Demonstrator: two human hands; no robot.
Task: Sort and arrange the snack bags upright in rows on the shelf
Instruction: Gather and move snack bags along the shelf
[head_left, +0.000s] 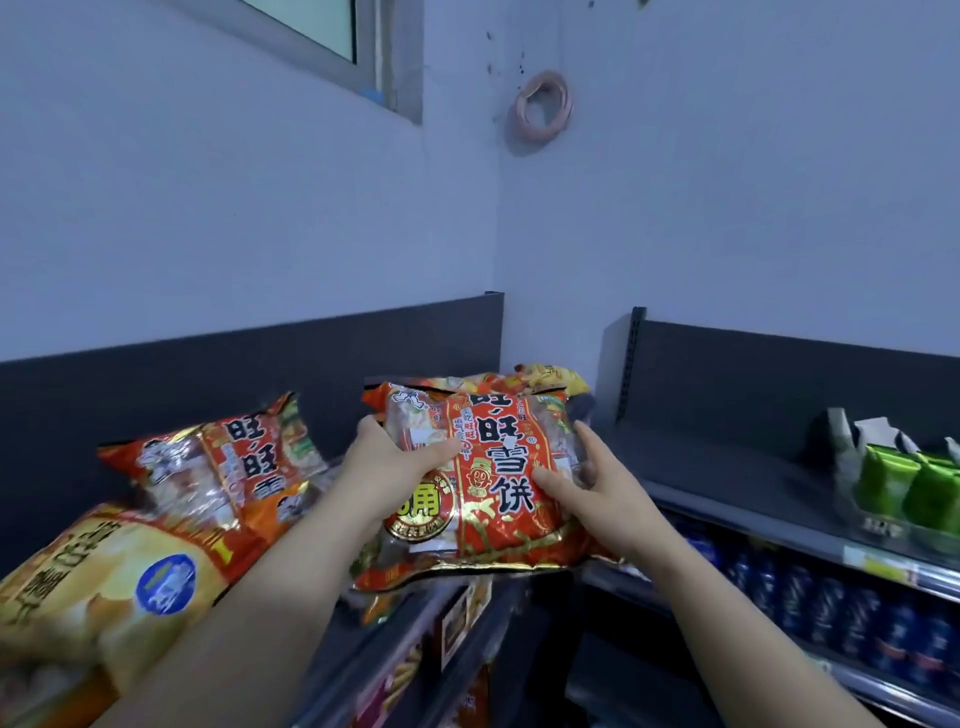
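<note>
Bag of red-and-gold crinkly foil with large printed characters (493, 483) is held tilted above the front edge of the dark grey shelf (717, 462), near the corner where its two runs meet. The left hand (395, 457) grasps its left side, thumb across the front; the right hand (587, 483) grasps the right side likewise. To stand it well, tip the bottom seam down first, squeeze lightly, and seat it against the back panel beside the matching red bag (228, 467), which leans by a yellow bag (104, 582). On the right run, a clear plastic tray (883, 525) holds green packets (893, 483) standing upright.
</note>
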